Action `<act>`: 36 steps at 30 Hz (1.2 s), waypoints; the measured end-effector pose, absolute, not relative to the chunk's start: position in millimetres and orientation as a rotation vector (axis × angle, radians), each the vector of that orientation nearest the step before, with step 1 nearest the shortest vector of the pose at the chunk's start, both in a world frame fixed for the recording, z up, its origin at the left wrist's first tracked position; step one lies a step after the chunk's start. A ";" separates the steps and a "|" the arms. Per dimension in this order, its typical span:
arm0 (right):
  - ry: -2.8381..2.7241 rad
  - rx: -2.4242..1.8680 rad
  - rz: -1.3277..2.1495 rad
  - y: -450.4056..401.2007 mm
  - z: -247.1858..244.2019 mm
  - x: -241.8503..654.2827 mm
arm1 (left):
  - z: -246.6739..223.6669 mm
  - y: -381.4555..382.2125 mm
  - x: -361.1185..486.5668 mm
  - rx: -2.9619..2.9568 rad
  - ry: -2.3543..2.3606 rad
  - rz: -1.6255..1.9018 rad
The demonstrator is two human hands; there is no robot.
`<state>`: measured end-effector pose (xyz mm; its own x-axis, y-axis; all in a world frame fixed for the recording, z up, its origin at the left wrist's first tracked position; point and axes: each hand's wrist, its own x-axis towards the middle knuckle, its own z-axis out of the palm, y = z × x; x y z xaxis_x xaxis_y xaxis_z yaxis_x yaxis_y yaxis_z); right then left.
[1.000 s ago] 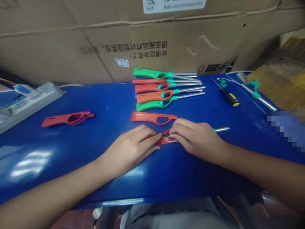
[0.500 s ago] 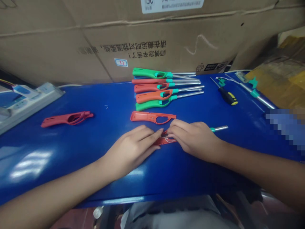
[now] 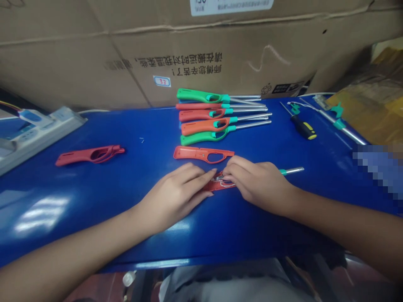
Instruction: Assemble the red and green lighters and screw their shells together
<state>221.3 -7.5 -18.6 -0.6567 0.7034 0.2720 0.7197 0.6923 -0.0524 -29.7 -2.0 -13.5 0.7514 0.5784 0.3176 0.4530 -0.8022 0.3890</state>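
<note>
Between my hands an opened red lighter body [image 3: 217, 186] lies on the blue table [image 3: 132, 243], with pale wires and a small metal part showing inside. My left hand [image 3: 179, 193] is closed round its left end. Over its right portion my right hand [image 3: 258, 182] has its fingers pinched at the inner parts; what exactly they grip is hidden. A metal lighter tube [image 3: 294, 170] with a green collar sticks out beyond my right hand. Just behind lies a loose orange-red half shell [image 3: 192, 153], its hollow side up.
Several assembled lighters [image 3: 204, 126] lie stacked behind. A screwdriver [image 3: 304, 127] and a loose tube with green parts [image 3: 340, 124] are at right. At left are a red lighter handle [image 3: 90, 155] and a power strip [image 3: 40, 132]. A cardboard box [image 3: 94, 67] walls the back.
The view has shifted slightly. My right fingers have moved a little, and the small metal part inside the lighter body shows more plainly. Both hands stay at the body.
</note>
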 end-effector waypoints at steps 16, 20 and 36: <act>-2.642 -1.075 -0.233 -8.9 -19.4 224.9 | -13.5 -1.9 -28.9 2.655 0.802 0.623; -2.650 -1.068 -0.318 -10.5 -18.2 223.3 | -12.8 -2.3 -28.7 2.664 0.792 0.623; -2.679 -1.086 -0.206 -9.2 -17.6 222.3 | -5.0 -7.2 -20.4 2.751 0.915 0.449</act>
<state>222.3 -9.2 -17.6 -0.6940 0.6655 0.2749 0.6996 0.7134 0.0391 -20.4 -7.2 -5.0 0.7614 0.6100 0.2196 0.5468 -0.7862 0.2878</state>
